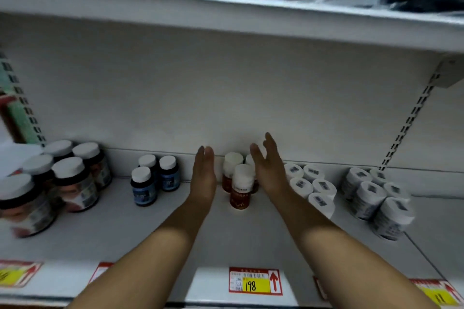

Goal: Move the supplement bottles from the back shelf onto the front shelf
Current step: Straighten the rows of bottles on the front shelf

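My left hand (204,173) and right hand (267,168), fingers straight and empty, flank red supplement bottles (240,190) near the shelf (226,238) back edge. They are likely light, rigid and slick, so I'd squeeze the sides.

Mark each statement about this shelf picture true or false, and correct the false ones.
1. The left hand and the right hand are open, one on each side of the red bottles. True.
2. The left hand's fingers grip a blue bottle. False: the hand holds nothing; the blue bottles stand apart, to its left.
3. The red bottles have white caps. True.
4. The yellow price tag on the front edge reads 250. False: the price tag reads 198.
5. The white bottles stand left of the red ones. False: the white bottles stand to the right.
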A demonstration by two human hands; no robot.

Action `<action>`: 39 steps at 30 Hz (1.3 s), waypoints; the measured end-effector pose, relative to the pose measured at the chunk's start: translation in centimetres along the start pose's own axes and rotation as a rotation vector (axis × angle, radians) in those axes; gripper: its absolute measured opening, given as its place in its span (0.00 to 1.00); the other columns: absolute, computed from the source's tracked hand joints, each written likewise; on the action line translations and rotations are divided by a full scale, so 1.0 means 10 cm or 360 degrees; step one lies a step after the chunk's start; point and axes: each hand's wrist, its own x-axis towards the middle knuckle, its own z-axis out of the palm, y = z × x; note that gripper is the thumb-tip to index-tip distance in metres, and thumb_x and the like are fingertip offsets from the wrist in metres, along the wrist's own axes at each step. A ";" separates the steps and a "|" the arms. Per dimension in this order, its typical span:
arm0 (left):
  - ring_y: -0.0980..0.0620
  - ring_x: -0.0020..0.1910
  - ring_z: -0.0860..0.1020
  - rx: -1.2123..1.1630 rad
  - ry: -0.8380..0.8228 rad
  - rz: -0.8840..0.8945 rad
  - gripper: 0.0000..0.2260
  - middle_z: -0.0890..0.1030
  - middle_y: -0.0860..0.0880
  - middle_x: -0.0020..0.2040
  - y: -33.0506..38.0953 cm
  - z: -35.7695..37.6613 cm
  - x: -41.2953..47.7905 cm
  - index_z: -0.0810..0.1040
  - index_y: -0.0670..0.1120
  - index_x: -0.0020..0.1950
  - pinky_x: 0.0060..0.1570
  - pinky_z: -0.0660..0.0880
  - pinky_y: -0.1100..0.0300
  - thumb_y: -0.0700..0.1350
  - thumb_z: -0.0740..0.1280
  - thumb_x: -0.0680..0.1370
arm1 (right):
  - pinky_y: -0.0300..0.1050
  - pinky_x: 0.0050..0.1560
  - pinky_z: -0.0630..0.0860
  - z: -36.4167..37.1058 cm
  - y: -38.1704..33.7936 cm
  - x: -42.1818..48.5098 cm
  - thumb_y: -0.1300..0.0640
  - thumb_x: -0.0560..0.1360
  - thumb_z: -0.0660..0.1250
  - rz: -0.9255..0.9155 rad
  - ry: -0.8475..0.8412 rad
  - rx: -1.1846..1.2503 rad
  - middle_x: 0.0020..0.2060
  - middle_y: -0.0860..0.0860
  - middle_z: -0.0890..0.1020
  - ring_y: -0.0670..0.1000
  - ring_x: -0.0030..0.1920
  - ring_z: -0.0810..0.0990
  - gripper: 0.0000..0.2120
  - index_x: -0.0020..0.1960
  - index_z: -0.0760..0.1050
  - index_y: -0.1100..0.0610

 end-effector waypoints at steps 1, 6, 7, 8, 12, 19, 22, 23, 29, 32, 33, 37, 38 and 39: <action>0.56 0.75 0.53 0.0003 0.0005 0.0033 0.25 0.54 0.54 0.77 0.05 -0.09 -0.02 0.52 0.50 0.75 0.72 0.48 0.60 0.56 0.48 0.80 | 0.46 0.73 0.57 0.09 -0.10 -0.04 0.48 0.78 0.58 -0.0024 -0.0010 0.0037 0.74 0.53 0.60 0.51 0.74 0.59 0.29 0.75 0.51 0.52; 0.54 0.75 0.54 -0.0005 0.0002 0.0106 0.23 0.55 0.54 0.76 0.27 -0.67 0.10 0.53 0.50 0.75 0.71 0.48 0.62 0.54 0.50 0.81 | 0.44 0.72 0.56 0.79 -0.34 -0.27 0.48 0.78 0.59 0.0027 -0.0082 0.0159 0.75 0.52 0.59 0.51 0.74 0.59 0.31 0.75 0.49 0.51; 0.54 0.75 0.55 0.0037 -0.0001 0.0142 0.23 0.56 0.54 0.76 0.29 -0.80 0.12 0.54 0.50 0.75 0.70 0.48 0.63 0.54 0.50 0.81 | 0.44 0.73 0.56 0.93 -0.35 -0.30 0.49 0.78 0.59 0.0058 -0.0069 0.0174 0.75 0.52 0.58 0.51 0.74 0.58 0.31 0.75 0.50 0.52; 0.54 0.74 0.56 0.0105 0.0002 0.0187 0.23 0.58 0.54 0.75 0.29 -0.94 0.16 0.56 0.49 0.75 0.69 0.49 0.65 0.54 0.51 0.81 | 0.44 0.73 0.55 1.06 -0.36 -0.32 0.49 0.78 0.60 0.0093 -0.0051 0.0184 0.75 0.53 0.58 0.51 0.74 0.58 0.30 0.75 0.50 0.52; 0.52 0.71 0.63 0.0253 0.0053 0.0305 0.20 0.65 0.49 0.72 0.24 -1.52 0.35 0.64 0.46 0.71 0.67 0.57 0.64 0.50 0.54 0.81 | 0.45 0.73 0.57 1.55 -0.35 -0.39 0.48 0.78 0.59 0.0235 0.0002 0.0197 0.74 0.53 0.60 0.52 0.74 0.60 0.29 0.75 0.52 0.53; 0.44 0.68 0.67 0.0083 0.0188 -0.0081 0.18 0.70 0.41 0.67 -0.20 -2.00 0.54 0.68 0.40 0.67 0.57 0.61 0.62 0.47 0.53 0.82 | 0.45 0.71 0.57 2.14 -0.21 -0.46 0.48 0.79 0.56 0.0497 -0.0006 0.0261 0.75 0.52 0.57 0.52 0.74 0.58 0.29 0.75 0.50 0.54; 0.45 0.70 0.66 0.0024 0.0199 -0.0221 0.21 0.68 0.43 0.70 -0.36 -1.89 0.70 0.66 0.41 0.69 0.68 0.61 0.57 0.52 0.51 0.82 | 0.45 0.71 0.57 2.21 -0.16 -0.40 0.46 0.79 0.53 0.0529 0.0030 0.0340 0.75 0.51 0.56 0.52 0.74 0.58 0.28 0.76 0.48 0.52; 0.46 0.68 0.67 0.0010 0.0208 -0.0248 0.22 0.69 0.45 0.69 -0.42 -1.85 0.74 0.68 0.43 0.68 0.70 0.61 0.53 0.54 0.50 0.81 | 0.45 0.71 0.56 2.22 -0.14 -0.38 0.45 0.80 0.52 0.0533 0.0032 0.0340 0.75 0.51 0.56 0.52 0.74 0.57 0.28 0.76 0.48 0.52; 0.45 0.59 0.74 -0.0035 0.0229 -0.0333 0.23 0.76 0.44 0.60 -0.59 -1.68 0.84 0.75 0.46 0.59 0.64 0.70 0.47 0.59 0.50 0.79 | 0.39 0.65 0.61 2.31 -0.07 -0.29 0.48 0.80 0.51 0.0337 0.0005 0.0205 0.65 0.48 0.69 0.50 0.70 0.65 0.20 0.70 0.61 0.52; 0.47 0.55 0.74 -0.0009 0.0262 -0.0287 0.14 0.76 0.45 0.55 -0.57 -1.60 0.88 0.73 0.46 0.53 0.60 0.70 0.53 0.51 0.51 0.81 | 0.31 0.56 0.62 2.30 -0.08 -0.29 0.50 0.81 0.52 0.0305 -0.0027 0.0225 0.56 0.43 0.70 0.43 0.60 0.70 0.16 0.67 0.63 0.50; 0.46 0.56 0.74 0.0016 0.0288 -0.0259 0.13 0.76 0.44 0.55 -0.58 -1.56 0.89 0.72 0.47 0.53 0.60 0.70 0.52 0.51 0.51 0.81 | 0.28 0.54 0.62 2.29 -0.08 -0.29 0.51 0.81 0.52 0.0302 -0.0036 0.0250 0.56 0.43 0.70 0.42 0.58 0.69 0.16 0.68 0.63 0.50; 0.43 0.57 0.75 0.0057 0.0383 -0.0210 0.13 0.78 0.40 0.57 -0.63 -1.48 0.91 0.73 0.49 0.51 0.62 0.71 0.45 0.54 0.52 0.80 | 0.24 0.51 0.62 2.23 -0.05 -0.29 0.52 0.81 0.51 0.0295 -0.0059 0.0268 0.56 0.43 0.69 0.41 0.58 0.67 0.16 0.68 0.63 0.50; 0.42 0.57 0.75 0.0075 0.0401 -0.0212 0.14 0.77 0.40 0.58 -0.62 -1.47 0.91 0.73 0.47 0.53 0.62 0.71 0.46 0.52 0.52 0.81 | 0.22 0.49 0.63 2.22 -0.04 -0.29 0.53 0.81 0.51 0.0302 -0.0060 0.0276 0.56 0.43 0.70 0.41 0.58 0.68 0.14 0.66 0.63 0.49; 0.42 0.58 0.75 0.0107 0.0405 -0.0211 0.15 0.77 0.39 0.58 -0.62 -1.46 0.92 0.74 0.44 0.54 0.61 0.71 0.46 0.51 0.52 0.81 | 0.20 0.47 0.64 2.20 -0.03 -0.29 0.53 0.81 0.52 0.0311 -0.0059 0.0282 0.55 0.43 0.70 0.41 0.57 0.68 0.12 0.64 0.63 0.47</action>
